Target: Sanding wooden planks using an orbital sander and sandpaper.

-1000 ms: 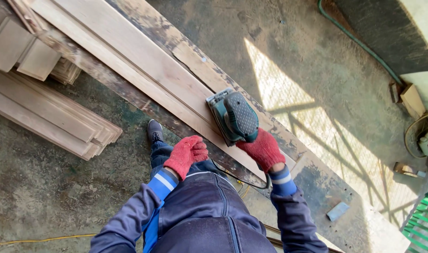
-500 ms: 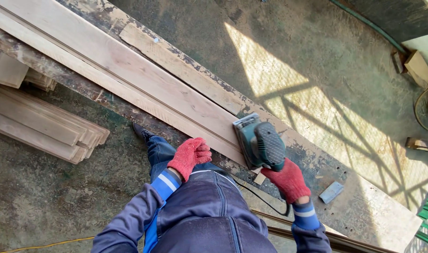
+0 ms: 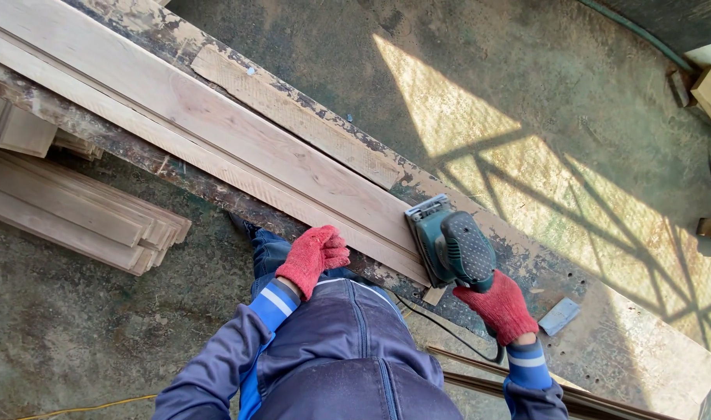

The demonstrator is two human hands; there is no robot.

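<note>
I see my right hand (image 3: 501,306), fingers clamped on the green sander (image 3: 451,246), which sits at the near end of the pale plank (image 3: 215,132). My left hand (image 3: 312,257) rests with fingers curled together against the plank's near edge. The plank lies on a worn, paint-flaked workbench (image 3: 604,342). Below is stained concrete floor (image 3: 83,327), with stacked boards (image 3: 75,214) at left and latticed sunlight (image 3: 527,179) on the ground beyond.

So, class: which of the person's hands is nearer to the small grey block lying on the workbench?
Right. The right hand, gripping the green sander, sits just left of the grey block. The left hand rests against the near edge of the long plank, much farther left.
</note>
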